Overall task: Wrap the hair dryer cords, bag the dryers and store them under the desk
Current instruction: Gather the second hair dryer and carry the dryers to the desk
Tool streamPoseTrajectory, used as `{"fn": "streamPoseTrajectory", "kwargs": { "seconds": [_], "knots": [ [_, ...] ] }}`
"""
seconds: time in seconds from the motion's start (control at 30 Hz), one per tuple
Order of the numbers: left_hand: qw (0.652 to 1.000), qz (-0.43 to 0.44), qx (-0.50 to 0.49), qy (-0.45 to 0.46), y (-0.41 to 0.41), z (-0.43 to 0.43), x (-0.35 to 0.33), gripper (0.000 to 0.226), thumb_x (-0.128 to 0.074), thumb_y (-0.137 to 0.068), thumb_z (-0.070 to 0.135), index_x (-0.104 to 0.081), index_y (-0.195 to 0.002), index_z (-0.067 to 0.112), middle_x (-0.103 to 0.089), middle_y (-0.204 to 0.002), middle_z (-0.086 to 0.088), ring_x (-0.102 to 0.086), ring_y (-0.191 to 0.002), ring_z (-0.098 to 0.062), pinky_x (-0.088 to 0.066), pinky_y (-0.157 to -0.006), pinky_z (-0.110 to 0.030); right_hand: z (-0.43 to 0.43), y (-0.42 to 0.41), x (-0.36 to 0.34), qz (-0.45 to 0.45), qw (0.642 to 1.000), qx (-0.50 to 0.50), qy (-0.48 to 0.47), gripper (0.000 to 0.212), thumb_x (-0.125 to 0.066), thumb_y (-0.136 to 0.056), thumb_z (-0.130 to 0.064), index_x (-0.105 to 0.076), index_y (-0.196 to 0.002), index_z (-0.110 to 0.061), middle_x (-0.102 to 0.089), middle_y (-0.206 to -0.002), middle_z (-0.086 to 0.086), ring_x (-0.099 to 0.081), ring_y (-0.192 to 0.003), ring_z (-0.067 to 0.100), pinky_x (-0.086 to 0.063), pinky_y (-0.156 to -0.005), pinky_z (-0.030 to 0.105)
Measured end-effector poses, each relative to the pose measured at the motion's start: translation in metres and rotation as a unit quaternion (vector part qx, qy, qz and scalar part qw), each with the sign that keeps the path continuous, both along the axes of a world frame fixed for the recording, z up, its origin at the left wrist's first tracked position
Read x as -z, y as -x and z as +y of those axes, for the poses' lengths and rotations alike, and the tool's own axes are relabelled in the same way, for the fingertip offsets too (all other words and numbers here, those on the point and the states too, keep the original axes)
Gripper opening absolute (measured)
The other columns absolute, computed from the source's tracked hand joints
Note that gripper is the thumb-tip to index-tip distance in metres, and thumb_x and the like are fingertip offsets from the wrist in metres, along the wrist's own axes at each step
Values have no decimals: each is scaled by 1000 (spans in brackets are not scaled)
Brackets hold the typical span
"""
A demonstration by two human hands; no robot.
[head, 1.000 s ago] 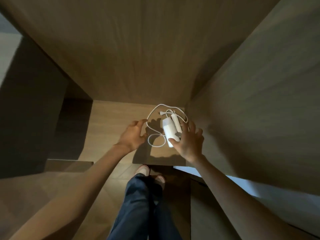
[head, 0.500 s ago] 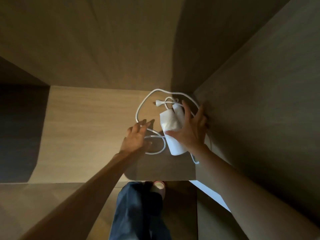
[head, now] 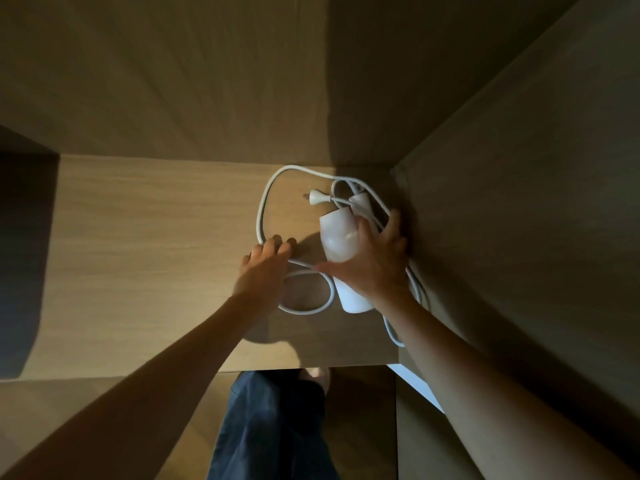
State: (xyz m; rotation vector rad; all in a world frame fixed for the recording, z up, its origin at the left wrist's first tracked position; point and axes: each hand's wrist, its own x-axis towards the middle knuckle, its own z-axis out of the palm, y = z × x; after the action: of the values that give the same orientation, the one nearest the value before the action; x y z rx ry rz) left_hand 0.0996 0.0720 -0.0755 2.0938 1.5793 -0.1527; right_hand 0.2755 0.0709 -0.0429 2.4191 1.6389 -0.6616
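The right hand [head: 375, 265] lies flat over the white dryer [head: 337, 237], fingers spread and fairly straight, thumb stretched out left across it. The left hand [head: 263, 268] has bent fingers, their tips down on the shelf [head: 138, 254] right at the cord [head: 265, 199]; I cannot tell whether it grips it. The dryer lies on the shelf in the far right corner, close to the side wall [head: 519, 237]. Its cord sprawls in loose loops around it, the plug [head: 317, 197] just beyond.
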Motion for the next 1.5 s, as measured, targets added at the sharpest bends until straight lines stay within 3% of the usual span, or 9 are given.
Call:
{"fn": "streamPoseTrajectory", "kwargs": {
  "seconds": [0.2,0.37,0.57,0.77,0.87,1.03,1.17,1.33,1.5],
  "knots": [
    [972,-153,-136,118,-6,1,4,31,-49,-90,10,-55,-120,14,-62,-111,-6,-59,-101,-27,-41,-77,-30,1,3,11,41,998,35,-11,97,-77,-52,-64,-32,-133,-35,-23,-134,9,-38,-117,40,-38,-92,48],
    [947,-230,-173,140,-7,0,-9,19,-47,-85,-4,-53,-90,13,-51,-84,0,-51,-77,-18,-36,-62,-27,-8,13,5,-15,999,-10,-42,92,-74,-53,-59,-39,-130,-21,-33,-127,8,-40,-110,32,-37,-90,41],
    [905,-307,-218,199,8,-2,-20,36,-44,-80,-10,-46,-67,22,-49,-77,-15,-52,-77,-34,-41,-65,-44,-20,23,-18,0,998,-31,-52,87,-77,-52,-56,-46,-120,-13,-42,-116,7,-47,-103,27,-36,-80,33],
    [868,-392,-255,169,35,-14,-95,9,-58,-86,18,-51,-81,16,-52,-90,-8,-56,-82,-17,-46,-73,-34,-32,40,-81,17,986,-68,-148,87,-81,-45,-56,-52,-113,-11,-49,-110,10,-50,-96,28,-41,-79,37],
    [854,-427,-265,136,46,-21,-148,13,-53,-95,12,-52,-86,2,-59,-88,-14,-63,-76,-12,-48,-69,-23,-38,50,-133,14,977,-85,-195,88,-81,-44,-57,-54,-113,-10,-51,-107,10,-51,-92,25,-44,-75,34],
    [804,-495,-291,152,62,-37,-244,14,-51,-94,5,-51,-81,12,-61,-79,-3,-68,-65,-7,-52,-61,-15,-53,64,-222,17,960,-131,-248,87,-79,-44,-55,-52,-112,-9,-50,-106,11,-50,-90,23,-40,-73,30],
    [828,-482,-222,181,75,-61,-310,4,-48,-96,5,-50,-98,6,-65,-72,-3,-62,-50,-12,-55,-59,-26,-71,74,-287,19,945,-177,-273,86,-63,-49,-55,-52,-121,-9,-49,-108,10,-48,-96,24,-43,-76,32],
    [823,-488,-199,214,89,-104,-371,40,-52,-94,9,-45,-132,19,-52,-65,4,-47,-50,-1,-46,-57,-21,-109,84,-342,-21,907,-278,-316,49,-68,-65,-27,-59,-104,0,-52,-113,20,-54,-98,36,-47,-82,43],
    [836,-486,-205,151,93,-171,-413,39,-62,-82,35,-53,-120,31,-60,-83,14,-55,-61,4,-47,-57,-17,-158,94,-376,-5,880,-354,-316,80,-78,-38,-43,-62,-107,-7,-56,-110,14,-54,-93,33,-44,-79,40]
  ]
}}
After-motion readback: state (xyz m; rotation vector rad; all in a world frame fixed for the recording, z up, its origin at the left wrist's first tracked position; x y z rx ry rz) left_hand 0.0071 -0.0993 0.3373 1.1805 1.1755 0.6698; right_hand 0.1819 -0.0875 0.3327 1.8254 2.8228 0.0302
